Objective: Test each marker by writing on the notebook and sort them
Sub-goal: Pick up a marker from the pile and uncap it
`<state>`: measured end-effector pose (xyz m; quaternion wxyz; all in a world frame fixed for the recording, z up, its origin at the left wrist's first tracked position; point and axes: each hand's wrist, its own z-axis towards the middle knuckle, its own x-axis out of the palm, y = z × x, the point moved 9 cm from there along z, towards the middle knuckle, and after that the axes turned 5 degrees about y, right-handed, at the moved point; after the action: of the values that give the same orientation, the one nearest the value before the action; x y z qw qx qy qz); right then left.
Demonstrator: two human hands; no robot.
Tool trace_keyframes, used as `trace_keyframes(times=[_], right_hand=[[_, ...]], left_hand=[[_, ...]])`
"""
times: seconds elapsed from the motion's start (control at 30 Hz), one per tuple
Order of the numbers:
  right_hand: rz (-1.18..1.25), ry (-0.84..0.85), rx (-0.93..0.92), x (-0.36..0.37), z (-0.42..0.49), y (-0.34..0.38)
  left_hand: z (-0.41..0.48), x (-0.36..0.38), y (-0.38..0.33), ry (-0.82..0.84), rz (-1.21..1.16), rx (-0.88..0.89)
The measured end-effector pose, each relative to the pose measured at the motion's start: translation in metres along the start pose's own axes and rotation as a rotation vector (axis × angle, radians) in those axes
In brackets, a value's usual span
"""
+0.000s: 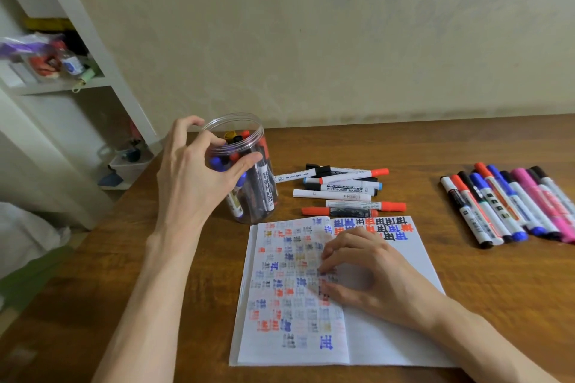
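Fingers [189, 127] of the left hand [193, 171] curl round the clear plastic jar [252, 196] just under its open rim. The thumb is pressed across the near side of the wall and the other fingers wrap the far left side, so the hand grasps the jar firmly. The jar stands on the wooden table [482, 305], tilted slightly, and is packed with upright markers [264, 183] with blue, red and black caps.

The right hand [370, 274] rests on the open notebook [417, 267], which lies flat on the table in front of the person. Its fingers are bent, their tips touching the left page beside the fold, and the thumb lies along the paper below them. Nothing can be seen between thumb and fingers, though that spot is blurred. The left page is covered with small written marks in red, blue, black and paler tones; the top of the right page carries bolder ones.

Between jar and notebook, just beyond the notebook's top edge, lies a loose heap of markers [342, 193], mostly white-barrelled with red, black and blue caps. Well apart at the right, a row of markers [510, 208] lies side by side, touching one another, in black, red, blue and pink. A white shelf unit [62, 84] stands left of the table.
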<state>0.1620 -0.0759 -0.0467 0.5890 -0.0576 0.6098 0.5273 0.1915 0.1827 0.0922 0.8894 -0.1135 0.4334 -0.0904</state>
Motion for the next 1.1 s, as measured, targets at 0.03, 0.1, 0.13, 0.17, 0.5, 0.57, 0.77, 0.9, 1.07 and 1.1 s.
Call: trace_keyframes(times=[0.03, 0.1, 0.13, 0.17, 0.5, 0.57, 0.77, 0.9, 1.07, 1.1], right_hand=[[-0.001, 0.0, 0.002, 0.0, 0.0, 0.0], [-0.004, -0.001, 0.004, 0.0, 0.0, 0.0], [-0.005, -0.002, 0.003, 0.0, 0.0, 0.0], [-0.004, -0.003, 0.003, 0.0, 0.0, 0.0], [0.016, -0.034, -0.007, -0.006, -0.001, 0.001], [0.028, -0.055, -0.02, -0.009, -0.002, 0.002], [0.042, -0.113, -0.03, -0.017, -0.005, 0.005], [0.079, -0.257, 0.062, -0.04, -0.013, -0.008], [-0.064, -0.572, 0.316, -0.08, -0.032, -0.048], [-0.037, -0.595, 0.34, -0.085, -0.035, -0.052]], left_hand=[[0.001, 0.0, 0.0, 0.008, 0.012, -0.017], [0.003, 0.0, 0.002, 0.036, 0.05, -0.063], [0.004, -0.001, 0.003, 0.057, 0.079, -0.084], [0.006, -0.001, 0.003, 0.083, 0.11, -0.098], [-0.029, -0.008, -0.06, -0.252, -0.173, 0.139], [-0.045, 0.001, -0.089, -0.273, -0.278, 0.218], [-0.05, 0.115, -0.135, 0.364, -0.265, 0.145], [-0.055, 0.153, -0.131, 0.499, -0.062, 0.139], [-0.058, 0.156, -0.117, 0.438, 0.007, 0.12], [-0.059, 0.156, -0.116, 0.432, 0.013, 0.129]])
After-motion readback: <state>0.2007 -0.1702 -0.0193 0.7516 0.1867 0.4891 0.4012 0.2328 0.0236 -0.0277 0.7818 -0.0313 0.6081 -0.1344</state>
